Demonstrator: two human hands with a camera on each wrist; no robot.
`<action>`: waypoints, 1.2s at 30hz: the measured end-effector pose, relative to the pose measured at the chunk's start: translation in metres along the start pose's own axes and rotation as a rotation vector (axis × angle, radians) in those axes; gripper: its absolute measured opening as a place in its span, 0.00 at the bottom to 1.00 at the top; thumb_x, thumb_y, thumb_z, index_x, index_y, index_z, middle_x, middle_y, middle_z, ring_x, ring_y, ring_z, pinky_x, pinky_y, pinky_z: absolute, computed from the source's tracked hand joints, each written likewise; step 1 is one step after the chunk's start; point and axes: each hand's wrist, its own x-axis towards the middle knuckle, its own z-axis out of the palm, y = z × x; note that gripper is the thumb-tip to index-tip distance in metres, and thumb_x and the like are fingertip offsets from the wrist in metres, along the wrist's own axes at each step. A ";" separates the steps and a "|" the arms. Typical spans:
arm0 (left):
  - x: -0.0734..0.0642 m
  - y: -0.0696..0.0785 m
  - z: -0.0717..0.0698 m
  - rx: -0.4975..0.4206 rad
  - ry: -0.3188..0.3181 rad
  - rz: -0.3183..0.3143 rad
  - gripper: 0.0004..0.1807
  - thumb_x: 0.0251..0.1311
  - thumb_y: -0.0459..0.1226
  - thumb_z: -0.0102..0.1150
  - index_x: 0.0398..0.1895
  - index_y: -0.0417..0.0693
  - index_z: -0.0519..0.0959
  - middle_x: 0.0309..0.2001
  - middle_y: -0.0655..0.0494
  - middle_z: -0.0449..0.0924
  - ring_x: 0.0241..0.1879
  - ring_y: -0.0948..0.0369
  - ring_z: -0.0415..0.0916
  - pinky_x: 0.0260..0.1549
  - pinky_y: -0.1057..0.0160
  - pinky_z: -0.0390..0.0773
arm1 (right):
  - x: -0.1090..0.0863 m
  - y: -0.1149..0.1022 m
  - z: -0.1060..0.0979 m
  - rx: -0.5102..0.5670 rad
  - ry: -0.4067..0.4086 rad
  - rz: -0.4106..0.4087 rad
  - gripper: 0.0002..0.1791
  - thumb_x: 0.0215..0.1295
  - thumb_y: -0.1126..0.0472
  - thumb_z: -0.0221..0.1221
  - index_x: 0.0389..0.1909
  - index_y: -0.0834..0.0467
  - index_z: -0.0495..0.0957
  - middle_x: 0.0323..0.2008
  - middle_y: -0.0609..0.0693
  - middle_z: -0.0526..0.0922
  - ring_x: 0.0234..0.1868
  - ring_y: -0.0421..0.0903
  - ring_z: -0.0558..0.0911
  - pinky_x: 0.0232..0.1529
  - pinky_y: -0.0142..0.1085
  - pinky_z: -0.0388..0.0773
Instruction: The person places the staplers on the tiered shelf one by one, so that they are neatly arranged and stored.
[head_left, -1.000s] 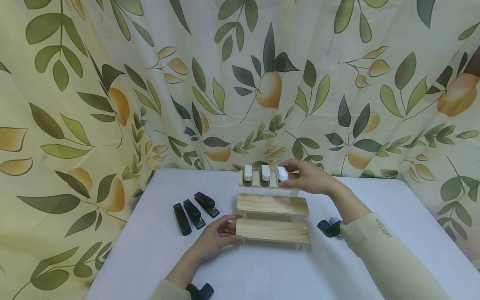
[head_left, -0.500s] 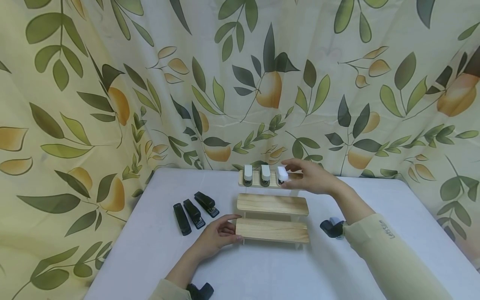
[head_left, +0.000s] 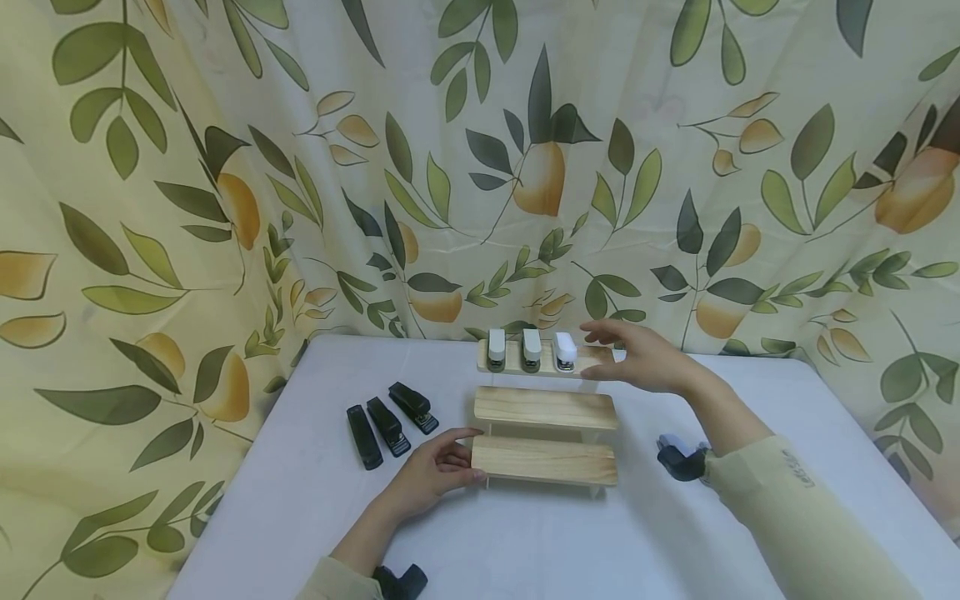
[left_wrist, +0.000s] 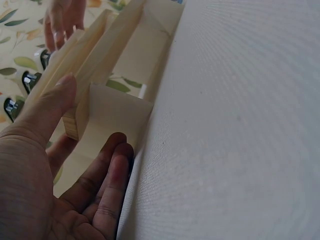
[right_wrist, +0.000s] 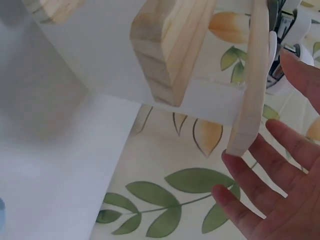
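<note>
A three-step display stand with wooden shelves stands in the middle of the table. My left hand grips the left end of its front shelf; in the left wrist view the thumb lies along the wood, with another finger on the opposite side. Three white staplers stand in a row on the top shelf. At that shelf's right end is my right hand, fingers spread apart and holding nothing. The right wrist view shows its fingertips right by the shelf's end, the thumb near a stapler.
Three black staplers lie side by side on the white tablecloth, left of the stand. Behind the table hangs a curtain printed with leaves and fruit. A dark wrist device shows at the right sleeve.
My right hand has let go of the rightmost white stapler and moved right, off it. The stapler stays on the top shelf. My left hand keeps its place on the front shelf.
</note>
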 end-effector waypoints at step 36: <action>0.001 -0.002 0.001 0.022 0.006 -0.008 0.33 0.59 0.50 0.75 0.69 0.71 0.74 0.49 0.58 0.82 0.49 0.60 0.82 0.50 0.69 0.82 | -0.037 0.040 -0.014 -0.072 -0.005 0.102 0.44 0.62 0.43 0.72 0.73 0.61 0.67 0.67 0.65 0.75 0.70 0.68 0.70 0.65 0.72 0.67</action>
